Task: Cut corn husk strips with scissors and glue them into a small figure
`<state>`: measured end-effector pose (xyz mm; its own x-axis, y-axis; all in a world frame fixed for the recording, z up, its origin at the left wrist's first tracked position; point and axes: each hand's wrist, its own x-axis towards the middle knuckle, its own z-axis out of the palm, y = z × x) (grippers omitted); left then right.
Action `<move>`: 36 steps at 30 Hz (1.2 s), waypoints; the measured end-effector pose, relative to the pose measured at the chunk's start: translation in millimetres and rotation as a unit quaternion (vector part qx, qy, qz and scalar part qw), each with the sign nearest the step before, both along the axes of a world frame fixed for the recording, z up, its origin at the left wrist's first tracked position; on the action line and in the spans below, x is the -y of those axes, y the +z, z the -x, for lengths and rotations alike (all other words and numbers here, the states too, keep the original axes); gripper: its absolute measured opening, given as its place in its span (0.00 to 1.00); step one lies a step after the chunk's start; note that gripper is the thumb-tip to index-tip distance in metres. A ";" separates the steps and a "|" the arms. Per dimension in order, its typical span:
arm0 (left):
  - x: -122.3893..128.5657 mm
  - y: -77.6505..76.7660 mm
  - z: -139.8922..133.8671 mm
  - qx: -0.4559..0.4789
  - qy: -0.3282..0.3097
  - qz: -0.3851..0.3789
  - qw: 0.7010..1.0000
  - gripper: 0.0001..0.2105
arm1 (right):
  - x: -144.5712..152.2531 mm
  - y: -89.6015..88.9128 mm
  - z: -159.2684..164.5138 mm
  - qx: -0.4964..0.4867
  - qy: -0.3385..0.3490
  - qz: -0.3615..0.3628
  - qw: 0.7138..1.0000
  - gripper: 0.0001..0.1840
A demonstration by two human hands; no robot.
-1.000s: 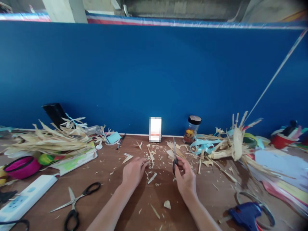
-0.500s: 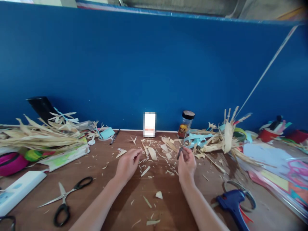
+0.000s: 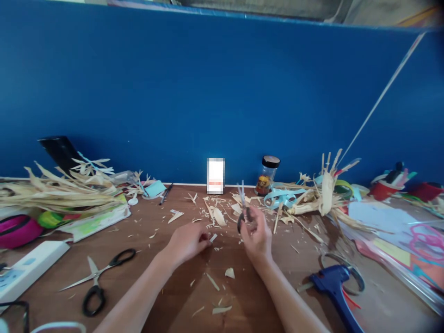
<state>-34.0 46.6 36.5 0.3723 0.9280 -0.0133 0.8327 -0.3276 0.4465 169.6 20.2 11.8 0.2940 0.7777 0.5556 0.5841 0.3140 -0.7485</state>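
My right hand [image 3: 257,233] is raised a little over the table, its fingers wrapped round a small pair of scissors [image 3: 244,210]. The dark handle loops sit at the fingers and the blurred blades point up and away. Low on the table to its left, my left hand [image 3: 189,241] has curled fingers, with thumb and fingertip at the lower end of a short pale strip of corn husk [image 3: 213,237]. That end is covered by the fingers. Beyond both hands lie a wider piece of husk [image 3: 218,216] and many thin scraps.
Large open scissors [image 3: 95,276] lie at left near a white power strip [image 3: 38,266]. Dried husks [image 3: 62,196] are heaped behind. At right are a blue glue gun [image 3: 331,282] and a roll of tape. A lidded jar [image 3: 266,178] stands by the blue partition [image 3: 215,92].
My right hand has moved left and turned, bringing the scissors' blades upright into view. My left hand has come nearer and slightly right, onto the husk strip. The view has shifted slightly.
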 end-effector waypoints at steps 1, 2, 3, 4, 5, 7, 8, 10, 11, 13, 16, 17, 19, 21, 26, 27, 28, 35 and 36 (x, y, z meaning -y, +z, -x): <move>2.0 -1.2 -2.0 -0.015 0.004 -0.012 1.000 0.07 | 1.4 -0.9 3.3 0.033 0.019 0.004 0.999 0.21; 3.7 -2.4 -4.2 -0.030 0.009 -0.026 0.999 0.07 | 2.2 -2.5 6.2 0.060 0.034 0.012 0.998 0.20; 4.9 -3.7 -6.5 -0.040 0.013 -0.034 0.999 0.07 | 2.5 -4.5 8.8 0.082 0.048 0.026 0.995 0.20; 5.6 -4.9 -8.5 -0.046 0.012 -0.034 0.998 0.07 | 2.4 -6.7 10.9 0.099 0.061 0.045 0.992 0.19; 5.8 -6.2 -10.2 -0.046 0.009 -0.028 0.999 0.07 | 2.2 -8.8 12.7 0.110 0.071 0.065 0.989 0.19; 5.1 -8.6 -12.6 -0.034 -0.002 -0.011 0.999 0.06 | 1.7 -11.7 15.2 0.120 0.083 0.097 0.985 0.18; 4.4 -9.9 -13.3 -0.027 -0.006 -0.005 1.000 0.06 | 1.6 -12.4 16.0 0.120 0.086 0.105 0.983 0.18; 2.8 -12.3 -14.2 -0.014 -0.007 -0.005 1.000 0.06 | 1.8 -12.2 16.8 0.115 0.088 0.110 0.983 0.18; 2.1 -13.5 -14.7 -0.009 -0.007 -0.008 1.000 0.06 | 2.0 -11.8 17.0 0.112 0.088 0.110 0.984 0.18; 0.7 -15.9 -15.5 0.005 -0.005 -0.008 1.000 0.06 | 2.4 -11.0 17.3 0.106 0.087 0.111 0.984 0.18; -1.0 -19.9 -16.1 0.031 -0.004 0.004 1.000 0.07 | 2.4 -11.8 17.7 0.101 0.084 0.114 0.985 0.18; -1.7 -21.5 -15.9 0.034 -0.004 0.013 0.999 0.08 | 2.3 -12.5 17.8 0.101 0.084 0.114 0.985 0.18; -3.0 -24.8 -14.8 0.031 -0.007 0.026 0.999 0.07 | 2.2 -13.8 17.9 0.102 0.086 0.113 0.985 0.18; -4.2 -28.0 -13.0 0.023 -0.012 0.028 0.999 0.07 | 2.2 -14.7 17.9 0.100 0.089 0.111 0.985 0.18; -5.9 -32.1 -10.6 0.012 -0.025 0.019 0.999 0.06 | 3.4 -14.9 17.2 0.088 0.091 0.106 0.986 0.18; -5.8 -31.8 -10.8 0.013 -0.024 0.013 1.000 0.06 | 3.7 -15.0 17.2 0.084 0.094 0.106 0.986 0.18; -5.7 -31.0 -11.3 0.021 -0.023 0.003 1.000 0.05 | 4.0 -15.2 17.2 0.077 0.098 0.105 0.987 0.19; -5.8 -23.8 -20.5 0.309 0.063 0.155 0.936 0.07 | -3.9 -16.1 20.2 -0.129 0.128 0.088 0.979 0.19; -5.6 -23.2 -22.9 0.360 0.081 0.189 0.910 0.08 | -6.0 -15.7 20.3 -0.180 0.130 0.092 0.971 0.20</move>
